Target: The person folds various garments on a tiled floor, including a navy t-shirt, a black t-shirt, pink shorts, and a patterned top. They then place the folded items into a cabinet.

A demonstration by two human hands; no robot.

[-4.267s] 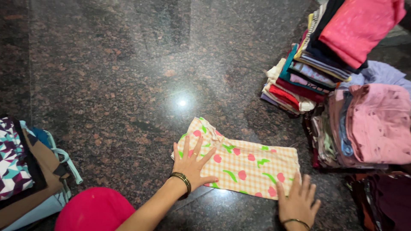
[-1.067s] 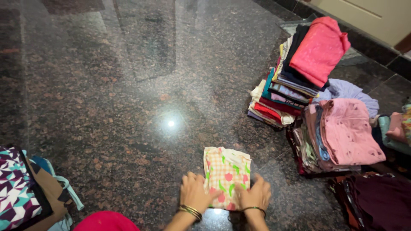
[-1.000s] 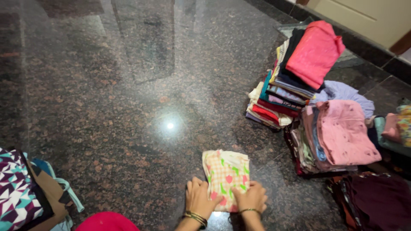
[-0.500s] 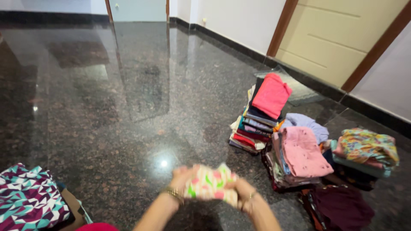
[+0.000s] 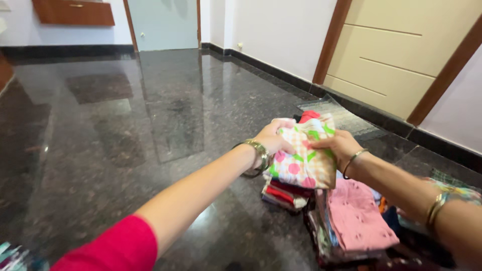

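Sleeve: red sleeve (image 5: 113, 248) at the lower left of the frame, on the left arm, which runs up and to the right toward the middle.
Left hand: left hand (image 5: 273, 140), just right of centre, wears a metal watch (image 5: 258, 150) at the wrist; its grip is closed on the left edge of the folded cloth, thumb over the front and fingers behind.
Right hand: right hand (image 5: 339, 145) comes in from the lower right, thin bangles (image 5: 354, 160) at the wrist; its grip is pinched shut on the right edge of the same cloth.
Folded cloth: folded checked cloth (image 5: 304, 158), cream with pink dots and green marks, is held in the air between both hands, just above the nearer clothes stacks.
Handling: it looks soft, light and limp, not fragile; the folds would likely slip open if held by one corner, so a hold on both side edges with a thumb across the layers suits it best.
Pose: both forearms are stretched forward, wrists level, palms turned toward each other.
Pink stack: stack topped by a pink garment (image 5: 359, 216) at the lower right, just below the right wrist.
Red stack: stack of folded clothes (image 5: 283, 193) with red and dark layers, directly under the held cloth.
Floor: dark polished granite floor (image 5: 125, 125) fills the left and middle.
Far wall: cream door (image 5: 391, 55) in a brown frame at the upper right.
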